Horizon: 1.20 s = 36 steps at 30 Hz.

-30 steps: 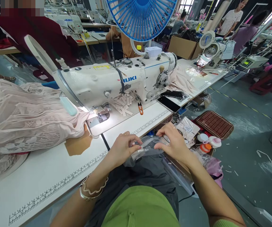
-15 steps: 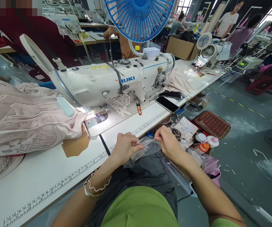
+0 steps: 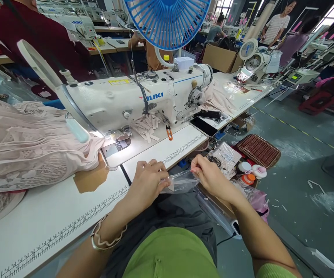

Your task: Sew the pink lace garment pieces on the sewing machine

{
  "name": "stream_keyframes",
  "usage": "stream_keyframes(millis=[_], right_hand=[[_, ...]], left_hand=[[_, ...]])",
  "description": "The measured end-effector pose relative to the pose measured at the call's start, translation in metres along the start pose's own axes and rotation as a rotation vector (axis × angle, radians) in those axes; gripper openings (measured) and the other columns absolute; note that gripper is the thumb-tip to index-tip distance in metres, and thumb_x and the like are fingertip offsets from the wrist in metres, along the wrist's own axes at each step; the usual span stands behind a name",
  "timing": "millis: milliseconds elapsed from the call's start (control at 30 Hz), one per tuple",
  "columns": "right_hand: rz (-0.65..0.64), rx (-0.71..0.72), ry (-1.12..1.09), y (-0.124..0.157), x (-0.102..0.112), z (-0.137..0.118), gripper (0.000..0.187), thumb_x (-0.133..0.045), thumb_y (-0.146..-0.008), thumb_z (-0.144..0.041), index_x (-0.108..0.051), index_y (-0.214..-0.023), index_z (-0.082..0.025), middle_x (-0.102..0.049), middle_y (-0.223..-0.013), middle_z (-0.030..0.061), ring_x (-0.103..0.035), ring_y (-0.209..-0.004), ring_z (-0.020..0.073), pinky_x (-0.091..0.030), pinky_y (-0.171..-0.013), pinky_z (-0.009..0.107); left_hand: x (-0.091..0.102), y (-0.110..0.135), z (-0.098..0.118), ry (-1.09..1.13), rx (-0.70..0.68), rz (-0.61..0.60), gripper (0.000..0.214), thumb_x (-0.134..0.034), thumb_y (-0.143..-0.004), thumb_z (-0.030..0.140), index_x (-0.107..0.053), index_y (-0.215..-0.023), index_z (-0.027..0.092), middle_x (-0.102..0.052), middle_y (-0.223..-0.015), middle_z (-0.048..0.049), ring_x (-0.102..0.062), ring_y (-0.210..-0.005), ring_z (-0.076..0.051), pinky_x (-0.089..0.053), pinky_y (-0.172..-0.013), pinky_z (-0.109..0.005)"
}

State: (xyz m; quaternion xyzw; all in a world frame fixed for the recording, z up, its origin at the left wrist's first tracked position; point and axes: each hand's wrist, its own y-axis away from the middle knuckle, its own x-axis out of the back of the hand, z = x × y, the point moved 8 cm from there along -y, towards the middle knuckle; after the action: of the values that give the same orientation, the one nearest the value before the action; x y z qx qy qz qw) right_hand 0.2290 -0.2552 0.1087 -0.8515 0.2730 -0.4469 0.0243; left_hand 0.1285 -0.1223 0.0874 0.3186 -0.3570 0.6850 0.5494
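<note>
Above my lap, a clear plastic bag (image 3: 183, 182) is stretched between my two hands. My left hand (image 3: 150, 178) is closed on the bag's left side, where a small pale scrap (image 3: 171, 184) shows by the fingertips. With thumb and finger, my right hand (image 3: 209, 175) pinches the bag's right edge. Beyond them stands a white sewing machine (image 3: 120, 96) with its lamp lit. Orange thread snips (image 3: 169, 132) and a heap of pale fabric strips (image 3: 148, 127) lie on its bed.
Pale lace garments (image 3: 33, 150) pile up on the table's left, beside a piece of brown cardboard (image 3: 91, 178). A black phone (image 3: 203, 127) rests near the table edge. Low on the right are bottles (image 3: 246, 178) and a brown woven tray (image 3: 259, 150). A blue fan (image 3: 168, 23) hangs above.
My left hand has shifted slightly left and turned, its fingers curling further over the bag. The plastic is now pulled tauter, and a pale scrap shows at the left fingertips.
</note>
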Motion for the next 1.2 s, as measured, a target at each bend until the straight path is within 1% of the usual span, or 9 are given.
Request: stream_keyframes(millis=[167,267,400,533,633,767,900,1000,1200], right_hand=[[0.089,0.018,-0.418,0.004,0.021,0.024,0.06,-0.037,-0.093,-0.073,-0.056,-0.12,-0.024,-0.068,-0.108,0.0099,-0.065,-0.098,0.0224,-0.053,-0.084,0.037],[-0.152,0.056,-0.442,0.009,-0.007,0.037,0.091,-0.053,-0.074,-0.085,-0.045,-0.142,-0.025,-0.051,-0.147,0.0163,-0.051,-0.133,0.0297,-0.048,-0.103,0.046],[-0.237,-0.01,-0.397,0.015,-0.047,0.055,0.037,-0.068,-0.084,-0.059,-0.07,-0.092,-0.023,-0.068,-0.127,0.0121,-0.056,-0.129,0.0292,-0.043,-0.108,0.053],[-0.111,-0.269,-0.659,0.026,-0.067,0.079,0.034,-0.073,-0.082,-0.052,-0.058,-0.07,-0.024,-0.078,-0.088,0.0061,-0.073,-0.094,0.0261,-0.055,-0.093,0.048],[-0.01,-0.418,-0.858,0.041,-0.071,0.096,0.039,-0.078,-0.074,-0.057,-0.055,-0.073,-0.025,-0.077,-0.086,0.0055,-0.074,-0.078,0.0252,-0.061,-0.077,0.044],[0.082,-0.52,-1.023,0.064,-0.074,0.111,0.05,-0.081,-0.066,-0.065,-0.051,-0.072,-0.026,-0.076,-0.084,0.0045,-0.071,-0.062,0.0237,-0.061,-0.06,0.041],[0.117,-0.546,-1.035,0.079,-0.078,0.112,0.052,-0.081,-0.063,-0.067,-0.05,-0.072,-0.027,-0.074,-0.077,0.004,-0.069,-0.061,0.0244,-0.06,-0.06,0.041],[0.112,-0.562,-0.997,0.083,-0.084,0.112,0.05,-0.08,-0.065,-0.066,-0.052,-0.075,-0.027,-0.073,-0.076,0.0035,-0.07,-0.063,0.0241,-0.06,-0.064,0.04],[0.194,-0.58,-0.963,0.094,-0.089,0.138,0.062,-0.075,-0.06,-0.08,-0.061,-0.088,-0.025,-0.075,-0.089,0.0062,-0.071,-0.089,0.0264,-0.058,-0.083,0.041]], left_hand=[[-0.001,-0.003,-0.006,0.238,0.055,-0.063,0.023,-0.065,-0.086,0.039,-0.073,-0.069,0.026,-0.068,-0.07,-0.0001,-0.061,-0.069,-0.017,-0.043,-0.083,-0.036],[0.001,-0.007,-0.007,0.327,0.076,-0.041,0.023,-0.064,-0.085,0.04,-0.075,-0.07,0.027,-0.071,-0.072,-0.0011,-0.064,-0.071,-0.019,-0.047,-0.079,-0.033],[0.002,-0.01,-0.016,0.46,0.141,-0.079,0.027,-0.062,-0.087,0.048,-0.077,-0.078,0.027,-0.073,-0.074,-0.0015,-0.066,-0.069,-0.019,-0.051,-0.067,-0.03],[0.03,0.016,-0.044,0.452,0.182,0.442,0.055,-0.052,-0.089,0.07,-0.068,-0.112,0.022,-0.074,-0.097,-0.0074,-0.069,-0.093,-0.023,-0.056,-0.084,-0.036],[0.011,0.07,-0.06,0.506,0.172,0.797,0.064,-0.049,-0.089,0.075,-0.053,-0.124,0.022,-0.066,-0.116,-0.0125,-0.064,-0.115,-0.027,-0.053,-0.1,-0.043],[-0.081,0.109,-0.078,0.567,0.32,0.573,0.057,-0.062,-0.085,0.067,-0.051,-0.119,0.022,-0.061,-0.121,-0.0147,-0.061,-0.12,-0.029,-0.051,-0.106,-0.047],[-0.154,0.097,-0.092,0.829,0.484,0.19,0.094,-0.078,-0.064,0.072,-0.044,-0.136,0.021,-0.057,-0.137,-0.0178,-0.058,-0.128,-0.032,-0.049,-0.107,-0.048],[-0.173,0.068,-0.083,0.981,0.384,-0.034,0.084,-0.084,-0.061,0.065,-0.057,-0.128,0.022,-0.062,-0.134,-0.0149,-0.059,-0.126,-0.031,-0.051,-0.103,-0.044],[-0.178,0.053,-0.09,0.93,0.509,0.033,0.052,-0.052,-0.089,0.065,-0.075,-0.092,0.019,-0.077,-0.099,-0.0094,-0.071,-0.098,-0.026,-0.054,-0.094,-0.04]])
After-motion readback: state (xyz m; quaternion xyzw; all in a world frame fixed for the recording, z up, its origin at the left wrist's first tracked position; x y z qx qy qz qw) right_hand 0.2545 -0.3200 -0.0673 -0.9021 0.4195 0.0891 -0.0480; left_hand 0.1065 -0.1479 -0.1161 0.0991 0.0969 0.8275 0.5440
